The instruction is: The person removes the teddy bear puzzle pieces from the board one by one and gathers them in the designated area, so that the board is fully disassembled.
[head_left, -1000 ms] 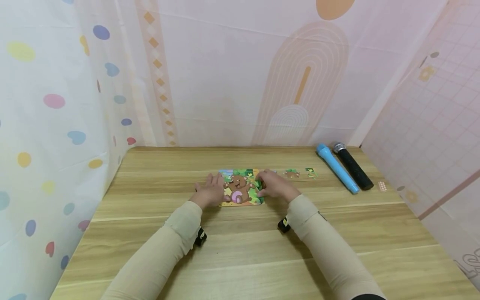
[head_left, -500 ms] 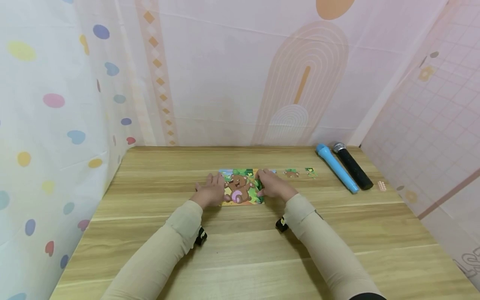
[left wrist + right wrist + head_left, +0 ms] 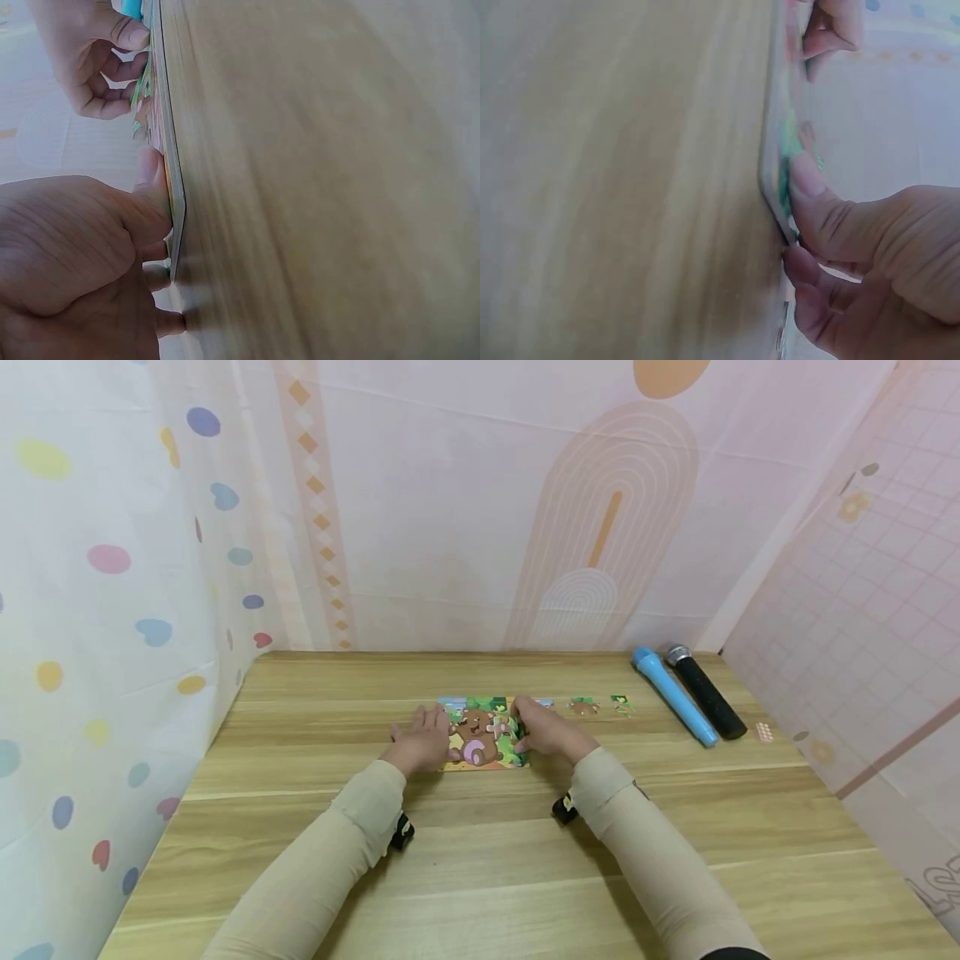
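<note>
A bear jigsaw puzzle (image 3: pixel 475 752) in a flat tray lies on the wooden table between my hands. One piece (image 3: pixel 498 727) over the bear's arm stands tilted out of place. My left hand (image 3: pixel 422 745) rests along the left edge, its fingers spread and its thumb (image 3: pixel 152 180) lying on top of the board. At the right edge, my right hand (image 3: pixel 551 731) curls round the side, its thumb (image 3: pixel 808 176) pressing a green part and its fingers (image 3: pixel 804 266) at the board's rim. My right hand covers part of that edge in the head view.
Two loose puzzle pieces, one brown and green (image 3: pixel 583 706), the other green (image 3: pixel 622 704), lie to the right of the puzzle. Further right are a blue microphone (image 3: pixel 675 695) and a black microphone (image 3: pixel 707 692). Patterned curtains (image 3: pixel 450 527) surround the table (image 3: pixel 480 868).
The piece over the bear's arm, flush in the picture before, now sits tilted. My right hand has shifted slightly left; my left hand has stayed in place.
</note>
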